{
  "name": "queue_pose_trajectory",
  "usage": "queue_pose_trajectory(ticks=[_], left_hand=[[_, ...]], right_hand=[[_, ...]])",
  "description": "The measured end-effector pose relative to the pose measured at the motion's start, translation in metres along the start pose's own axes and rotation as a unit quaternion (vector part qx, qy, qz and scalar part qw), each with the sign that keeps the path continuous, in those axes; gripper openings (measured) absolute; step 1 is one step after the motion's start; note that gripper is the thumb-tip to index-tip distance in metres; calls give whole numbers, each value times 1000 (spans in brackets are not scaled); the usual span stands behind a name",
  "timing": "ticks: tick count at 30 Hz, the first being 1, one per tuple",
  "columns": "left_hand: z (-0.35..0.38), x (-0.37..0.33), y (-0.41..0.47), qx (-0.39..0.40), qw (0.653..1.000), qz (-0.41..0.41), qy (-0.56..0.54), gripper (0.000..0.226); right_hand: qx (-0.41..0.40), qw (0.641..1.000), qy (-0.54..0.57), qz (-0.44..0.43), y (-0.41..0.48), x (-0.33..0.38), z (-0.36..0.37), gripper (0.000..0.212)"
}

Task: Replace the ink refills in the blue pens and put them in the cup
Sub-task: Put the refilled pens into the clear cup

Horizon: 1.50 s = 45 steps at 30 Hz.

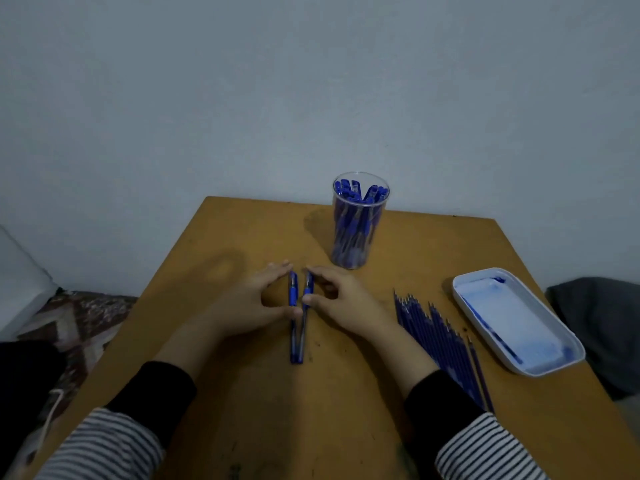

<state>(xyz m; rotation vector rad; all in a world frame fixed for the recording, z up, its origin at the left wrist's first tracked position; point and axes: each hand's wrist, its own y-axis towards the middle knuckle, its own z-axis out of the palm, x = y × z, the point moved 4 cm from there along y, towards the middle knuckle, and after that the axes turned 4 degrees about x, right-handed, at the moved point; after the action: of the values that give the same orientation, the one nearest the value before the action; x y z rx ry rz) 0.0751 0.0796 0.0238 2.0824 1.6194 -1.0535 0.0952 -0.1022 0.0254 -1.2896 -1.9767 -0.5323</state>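
On the tabletop (pixel 242 403), left grip (pixel 249 299) pinches the left pen (pixel 293 294), right grip (pixel 343 301) the right pen (pixel 303 332); unscrew one slowly

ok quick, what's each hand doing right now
Left hand: fingers and thumb hold the left blue pen.
Right hand: fingers and thumb hold the right blue pen.

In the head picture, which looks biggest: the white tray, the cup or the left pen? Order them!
1. white tray
2. cup
3. left pen, about as long as the cup is tall, but far thinner

The cup stands farther from the camera.
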Motion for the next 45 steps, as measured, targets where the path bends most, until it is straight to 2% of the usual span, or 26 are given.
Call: queue_pose_trajectory(ticks=[5, 10, 14, 17, 20, 22, 25, 27, 31, 34, 36, 42, 45], left_hand=[[2, 10, 7, 52, 998, -18, 32, 106], [2, 10, 7, 23, 1000, -18, 8, 102], [-3, 1, 0, -19, 1000, 0, -17, 100], [-10, -8, -8, -68, 997, 29, -29, 97], [-14, -14, -12, -104, 985, 52, -131, 90], [-18, -19, -15, -144, 968, 63, -196, 75], [-28, -34, -20, -225, 946, 132, -191, 51], [-35, -49, -22, -249, 934, 182, -179, 46], [-54, -92, -18, -263, 924, 215, -174, 52], [-67, -127, -16, -285, 898, 248, -223, 54], [-77, -148, -9, -299, 882, 264, -250, 53], [-100, -195, 12, -366, 847, 319, -218, 57], [-101, -205, 21, -385, 834, 349, -186, 49]], right_hand=[[39, 998, -42, 6, 8, -4, 3, 71], [43, 997, -58, 5, 9, -2, 2, 71], [12, 1000, -9, -9, 3, -2, 0, 68], [-30, 995, 89, -24, -7, -2, -2, 67], [-73, 977, 200, -31, -19, 1, -7, 67], [-95, 968, 228, -46, -26, 7, -12, 67], [-122, 952, 271, -73, -36, 20, -30, 66], [-136, 943, 291, -89, -43, 30, -47, 65], [-173, 922, 328, -111, -51, 50, -86, 58], [-237, 906, 327, -128, -54, 62, -118, 41], [-281, 892, 325, -140, -55, 67, -137, 36], [-406, 841, 322, -153, -50, 69, -176, 42], [-461, 813, 325, -146, -46, 66, -188, 46]])
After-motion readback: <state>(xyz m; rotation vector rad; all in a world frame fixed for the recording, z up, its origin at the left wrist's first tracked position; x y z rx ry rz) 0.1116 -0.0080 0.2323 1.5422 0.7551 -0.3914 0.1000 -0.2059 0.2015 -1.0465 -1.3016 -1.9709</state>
